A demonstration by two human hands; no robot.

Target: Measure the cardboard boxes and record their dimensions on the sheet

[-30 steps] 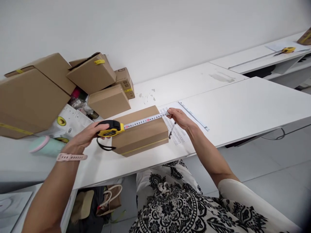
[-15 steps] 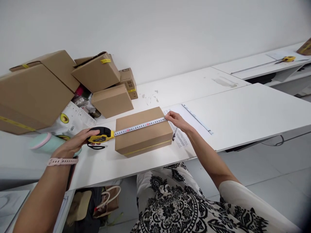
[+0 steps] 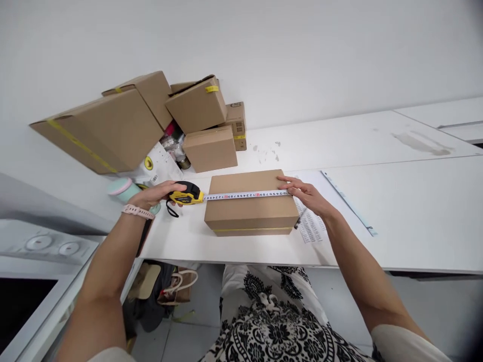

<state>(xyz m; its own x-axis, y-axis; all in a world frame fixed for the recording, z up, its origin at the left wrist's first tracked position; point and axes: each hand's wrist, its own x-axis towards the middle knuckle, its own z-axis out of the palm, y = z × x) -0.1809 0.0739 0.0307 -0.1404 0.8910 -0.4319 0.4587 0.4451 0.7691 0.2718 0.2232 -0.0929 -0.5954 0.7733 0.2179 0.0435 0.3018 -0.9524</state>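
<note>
Tape measure [image 3: 186, 195] is stretching left-to-right along the long axis of the cardboard box [image 3: 251, 213], left hand [image 3: 156, 193] gripping its case just off the box, right hand [image 3: 307, 193] pinching its tip.

Packing office (stacked cardboard boxes [image 3: 124, 123])

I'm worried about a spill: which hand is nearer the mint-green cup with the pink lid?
Left. The left hand, holding the tape measure, is right beside the mint-green cup; the right hand is across the cardboard box, holding the tape's end.
</note>
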